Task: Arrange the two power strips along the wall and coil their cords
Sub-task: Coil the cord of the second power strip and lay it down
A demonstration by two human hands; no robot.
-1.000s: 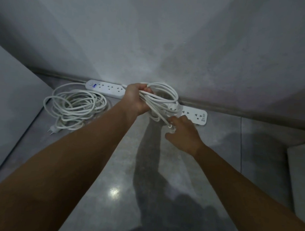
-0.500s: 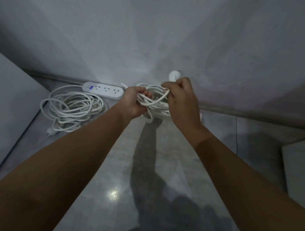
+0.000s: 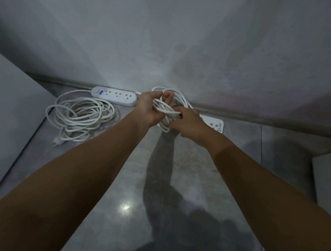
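Head view, step in hand: the first power strip [image 3: 115,95] is lying on the floor [image 3: 121,180], close against the foot of the wall [image 3: 163,50]. The first cord [image 3: 82,115] is lying in a loose coil just beside it on the left, with its plug [image 3: 56,141] resting at the near edge of the coil. That half of the task is judged done.

The second power strip [image 3: 215,124] is lying along the same wall further to the right, and the right hand is partly covering it. The second cord [image 3: 180,99] is being held up off the floor in a bundle of loops between the two hands. The coiling of this cord is therefore judged to be the step under way, and near its end.

Head view, hands: the left hand [image 3: 150,108] is gripping the bundle, with its fingers curled round the gathered loops. The right hand [image 3: 189,122] is closing on the strands lower down, fingers pinching them just beside the left palm. Whether it is also holding this cord's plug cannot be told.

Next move, as a judgement: the loops are needing to be evened out. The bundle then needs setting down beside the second power strip without springing apart. The left hand's grip is what is keeping the loops together, so letting go early is the risk.
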